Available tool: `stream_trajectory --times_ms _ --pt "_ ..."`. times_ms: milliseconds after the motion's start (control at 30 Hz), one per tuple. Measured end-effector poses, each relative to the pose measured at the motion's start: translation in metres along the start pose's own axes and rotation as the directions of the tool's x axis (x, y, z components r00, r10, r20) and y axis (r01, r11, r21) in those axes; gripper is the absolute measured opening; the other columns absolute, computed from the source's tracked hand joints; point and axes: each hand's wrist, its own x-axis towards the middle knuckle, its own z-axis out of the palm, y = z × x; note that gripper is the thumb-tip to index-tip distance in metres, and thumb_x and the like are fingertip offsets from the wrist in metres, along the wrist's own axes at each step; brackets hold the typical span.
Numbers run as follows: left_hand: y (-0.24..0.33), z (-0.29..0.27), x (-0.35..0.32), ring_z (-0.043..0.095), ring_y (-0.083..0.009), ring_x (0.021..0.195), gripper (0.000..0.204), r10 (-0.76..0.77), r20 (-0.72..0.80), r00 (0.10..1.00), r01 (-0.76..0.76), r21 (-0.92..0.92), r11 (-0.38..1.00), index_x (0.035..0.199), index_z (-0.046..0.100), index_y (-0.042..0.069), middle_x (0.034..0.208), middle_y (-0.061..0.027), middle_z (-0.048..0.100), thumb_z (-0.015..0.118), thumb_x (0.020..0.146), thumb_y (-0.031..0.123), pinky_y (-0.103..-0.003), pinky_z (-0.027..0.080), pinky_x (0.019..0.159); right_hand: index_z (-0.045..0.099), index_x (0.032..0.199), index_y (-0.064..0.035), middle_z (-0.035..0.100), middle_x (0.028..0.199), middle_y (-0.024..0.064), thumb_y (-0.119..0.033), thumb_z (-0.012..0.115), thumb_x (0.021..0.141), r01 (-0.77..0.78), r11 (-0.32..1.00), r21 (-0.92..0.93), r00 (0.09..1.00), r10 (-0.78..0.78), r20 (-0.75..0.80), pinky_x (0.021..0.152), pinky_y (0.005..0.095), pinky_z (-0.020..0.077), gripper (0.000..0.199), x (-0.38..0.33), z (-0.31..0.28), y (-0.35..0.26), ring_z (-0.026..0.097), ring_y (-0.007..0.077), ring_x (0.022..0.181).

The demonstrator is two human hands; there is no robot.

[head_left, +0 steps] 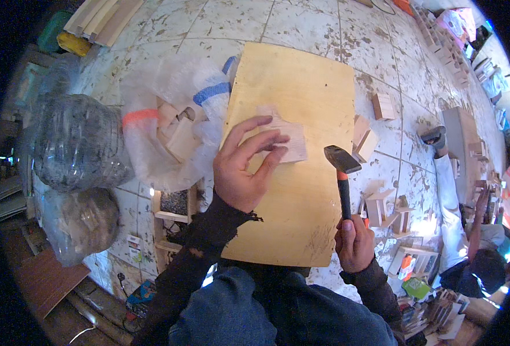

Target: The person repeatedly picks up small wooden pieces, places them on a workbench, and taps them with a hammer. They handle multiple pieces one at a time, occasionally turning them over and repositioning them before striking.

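Note:
My right hand [356,243] is closed round the lower handle of a hammer [343,193]. The hammer has a black and orange grip, and its metal head points up and away from me, over the board's right edge. A yellowish wooden board [283,213] lies in front of me. On it rests a small, pale wooden piece [294,142] with a narrower part at its far end. My left hand [244,164] reaches over this piece from the left, fingers curved and apart. Its fingertips overlap the wood; whether they press on it, I cannot tell.
Left of the board, a translucent sack [142,141] holds wooden offcuts, beside bulging plastic bags [79,144]. Wooden blocks [384,106] and small wooden assemblies [381,207] lie on the stained tile floor to the right. Another person [477,268] sits at far right.

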Motion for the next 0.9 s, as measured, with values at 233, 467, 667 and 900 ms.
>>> stream_trajectory --times_ms 233,467,667,900 --pt "-0.01 0.003 -0.004 0.064 -0.0295 0.088 0.02 0.203 0.169 0.965 -0.249 0.326 0.912 0.099 0.069 0.003 0.099 -0.0125 0.062 0.066 0.081 -0.001 -0.037 0.053 0.075 0.055 0.093 -0.0013 0.056 0.057 0.0102 -0.027 0.042 0.102 -0.014 0.998 0.057 0.991 0.006 0.136 0.048 0.0381 0.0455 0.03 0.009 -0.006 -0.027 0.06 0.0264 0.049" --pt "-0.014 0.013 -0.016 0.064 -0.0264 0.094 0.026 -0.062 0.005 0.998 0.06 0.19 0.98 0.103 0.061 0.002 0.094 -0.0115 0.066 0.07 0.079 0.003 -0.038 0.052 0.086 0.056 0.094 -0.0003 0.056 0.057 0.0105 -0.027 0.044 0.102 0.038 0.993 0.113 0.974 -0.062 0.216 0.048 0.038 0.0459 0.031 0.007 -0.013 -0.049 0.06 0.0277 0.05" --pt "-0.018 -0.004 -0.008 0.068 -0.0284 0.095 0.043 0.349 0.087 0.933 -0.344 0.5 0.795 0.118 0.061 0.006 0.115 -0.0153 0.065 0.076 0.078 0.011 -0.035 0.055 0.083 0.055 0.094 0.0 0.055 0.054 0.0091 -0.03 0.043 0.102 -0.117 0.993 -0.029 0.972 0.12 0.2 0.046 0.0343 0.0445 0.034 0.011 -0.021 -0.058 0.058 0.0226 0.047" --pt "-0.043 -0.013 -0.019 0.066 -0.0349 0.1 0.045 0.209 0.199 0.958 -0.274 0.397 0.876 0.122 0.064 0.008 0.122 -0.0191 0.062 0.075 0.079 0.012 -0.038 0.056 0.083 0.049 0.072 -0.0067 0.047 0.051 0.0049 -0.049 0.04 0.097 0.215 0.827 0.52 0.968 -0.249 -0.005 0.038 0.0309 0.0318 0.05 0.001 -0.026 -0.066 0.044 0.0175 0.039"
